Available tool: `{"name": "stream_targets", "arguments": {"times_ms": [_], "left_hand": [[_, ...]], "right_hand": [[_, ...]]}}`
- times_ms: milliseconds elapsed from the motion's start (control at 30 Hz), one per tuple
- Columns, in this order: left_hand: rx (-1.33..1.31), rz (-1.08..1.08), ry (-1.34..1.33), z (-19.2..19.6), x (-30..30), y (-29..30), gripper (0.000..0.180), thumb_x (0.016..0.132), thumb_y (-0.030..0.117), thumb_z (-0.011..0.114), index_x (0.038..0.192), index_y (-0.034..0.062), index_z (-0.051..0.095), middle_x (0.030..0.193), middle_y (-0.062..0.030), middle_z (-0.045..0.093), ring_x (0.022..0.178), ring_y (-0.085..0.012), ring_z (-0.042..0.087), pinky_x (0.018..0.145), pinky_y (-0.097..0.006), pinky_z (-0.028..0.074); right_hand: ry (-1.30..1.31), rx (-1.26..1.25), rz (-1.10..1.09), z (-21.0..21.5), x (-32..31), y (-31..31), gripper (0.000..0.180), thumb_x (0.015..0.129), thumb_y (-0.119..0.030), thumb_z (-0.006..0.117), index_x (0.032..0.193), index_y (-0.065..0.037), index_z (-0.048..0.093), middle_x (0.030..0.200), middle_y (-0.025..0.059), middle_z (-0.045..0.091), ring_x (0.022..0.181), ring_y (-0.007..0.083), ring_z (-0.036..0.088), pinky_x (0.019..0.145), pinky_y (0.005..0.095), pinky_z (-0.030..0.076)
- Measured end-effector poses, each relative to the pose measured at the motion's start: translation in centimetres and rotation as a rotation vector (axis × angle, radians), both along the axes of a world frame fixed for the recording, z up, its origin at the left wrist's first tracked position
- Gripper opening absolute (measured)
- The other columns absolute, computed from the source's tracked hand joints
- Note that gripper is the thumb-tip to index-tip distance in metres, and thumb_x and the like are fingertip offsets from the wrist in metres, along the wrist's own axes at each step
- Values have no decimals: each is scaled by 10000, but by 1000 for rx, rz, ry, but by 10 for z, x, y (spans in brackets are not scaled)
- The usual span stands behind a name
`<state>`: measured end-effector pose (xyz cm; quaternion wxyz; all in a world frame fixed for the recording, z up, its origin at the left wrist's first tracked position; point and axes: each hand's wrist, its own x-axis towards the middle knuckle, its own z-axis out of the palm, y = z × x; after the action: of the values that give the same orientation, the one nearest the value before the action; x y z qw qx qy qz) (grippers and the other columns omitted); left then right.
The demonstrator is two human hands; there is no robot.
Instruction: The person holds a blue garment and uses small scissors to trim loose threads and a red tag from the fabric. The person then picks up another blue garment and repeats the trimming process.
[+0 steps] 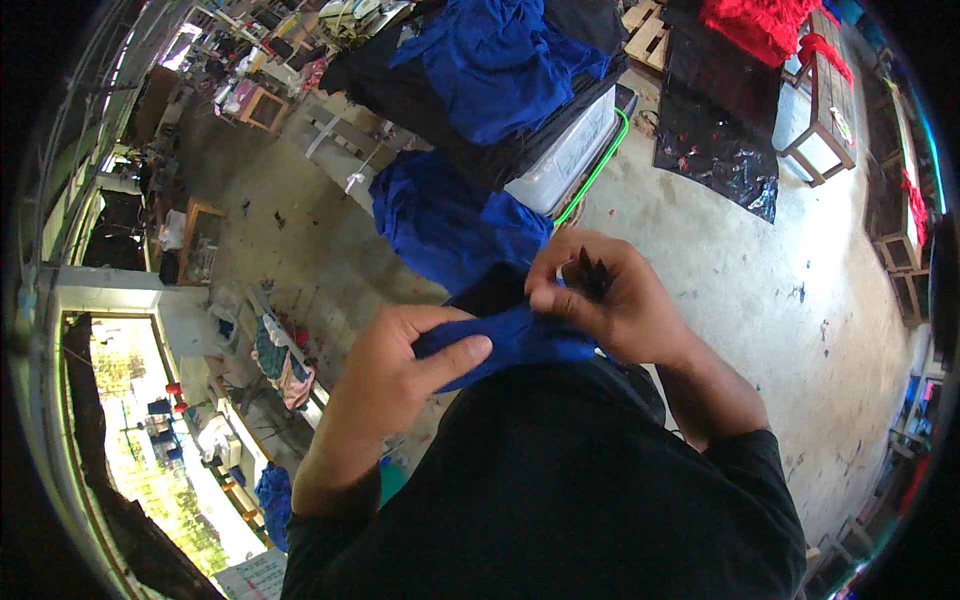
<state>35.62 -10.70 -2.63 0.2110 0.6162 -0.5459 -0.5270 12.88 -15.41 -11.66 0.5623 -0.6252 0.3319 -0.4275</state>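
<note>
My left hand (395, 365) is closed on a piece of blue cloth (515, 338), thumb on top, in front of my body. My right hand (625, 300) pinches the cloth's other end between thumb and forefinger. Tucked in the right palm is a small dark tool with two points (592, 275), which looks like thread snips; its rest is hidden by the fingers. Just beyond my hands hangs a larger heap of blue cloth (450, 215).
More blue cloth (490, 75) lies on black sheeting over a pale plastic bin (570, 155) with a green hose (600, 165) along it. A black sheet (720, 120) lies on the floor by red cloth (760, 25) and a wooden bench (830, 115). Windows (150, 440) stand at left.
</note>
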Motion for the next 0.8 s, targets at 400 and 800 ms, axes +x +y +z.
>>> {"name": "stream_targets", "arguments": {"times_ms": [400, 800], "left_hand": [[181, 127, 250, -3, 15, -1, 256, 945, 169, 663, 1070, -46, 723, 928, -46, 725, 846, -80, 640, 798, -231, 495], [293, 46, 522, -2, 24, 1, 317, 942, 109, 608, 1192, -76, 665, 1116, -108, 707, 1064, -154, 632, 989, -287, 445]], "right_hand": [[-548, 640, 463, 0, 20, 62, 420, 1087, -437, 319, 1131, -61, 501, 779, -5, 433, 590, 63, 380, 523, 197, 308], [-569, 673, 490, 4, 19, 53, 492, 1092, -416, 298, 1310, -26, 503, 735, -22, 413, 585, 51, 350, 517, 205, 293]]}}
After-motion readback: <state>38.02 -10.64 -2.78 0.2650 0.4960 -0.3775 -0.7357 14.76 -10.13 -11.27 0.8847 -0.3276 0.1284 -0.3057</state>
